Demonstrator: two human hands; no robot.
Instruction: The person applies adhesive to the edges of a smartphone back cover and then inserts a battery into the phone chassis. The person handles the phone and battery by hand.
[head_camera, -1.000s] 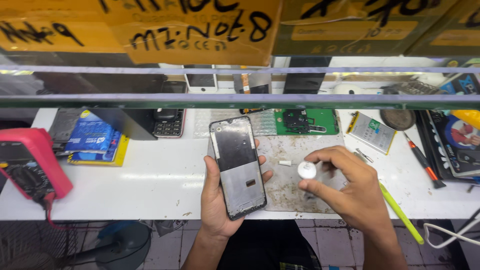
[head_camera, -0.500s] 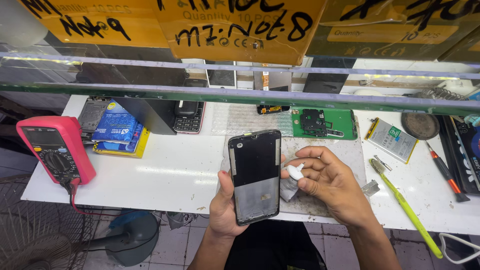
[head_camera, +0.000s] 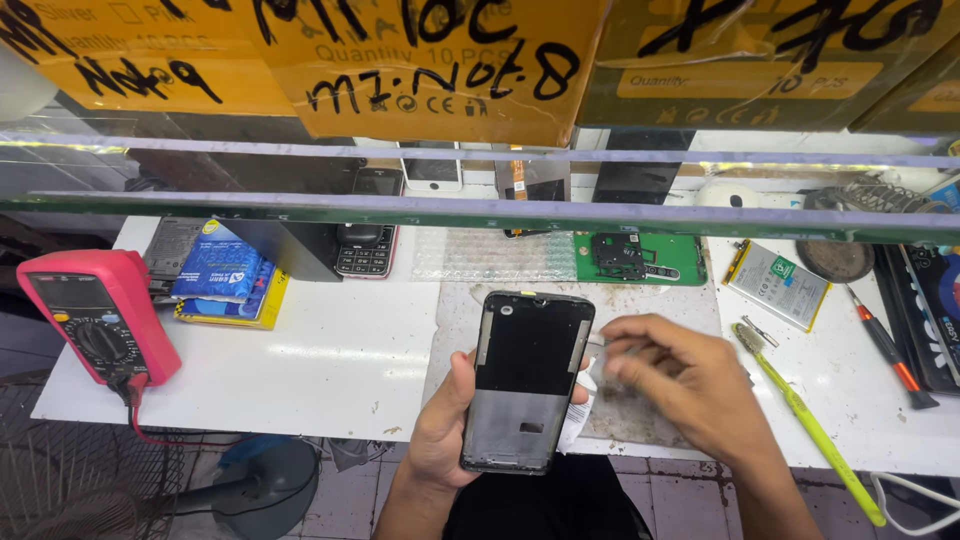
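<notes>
We see our left hand (head_camera: 445, 430) wrapped around the lower part of a dark phone frame (head_camera: 527, 380), thumb on its left edge and fingers closed behind it, holding it upright over the front edge of the white counter (head_camera: 330, 370). The frame shows a black upper panel and a grey lower half with a small cut-out. Our right hand (head_camera: 680, 385) sits just beside the frame's right edge, its fingers drawn together and blurred; whether they pinch anything we cannot tell. A bit of white paper or film (head_camera: 577, 420) shows between the frame and that hand.

Under both hands lies a worn grey work mat (head_camera: 640, 420). To the right lie a yellow-green toothbrush (head_camera: 805, 425), a flat phone battery (head_camera: 778, 283) and a red-handled screwdriver (head_camera: 888, 350). Behind the mat is a green pad (head_camera: 690, 260) carrying a black phone part (head_camera: 618, 256). At the far left stands a red multimeter (head_camera: 95, 315), with blue packets (head_camera: 225, 275) near it and a keypad phone (head_camera: 365, 250) farther back.
</notes>
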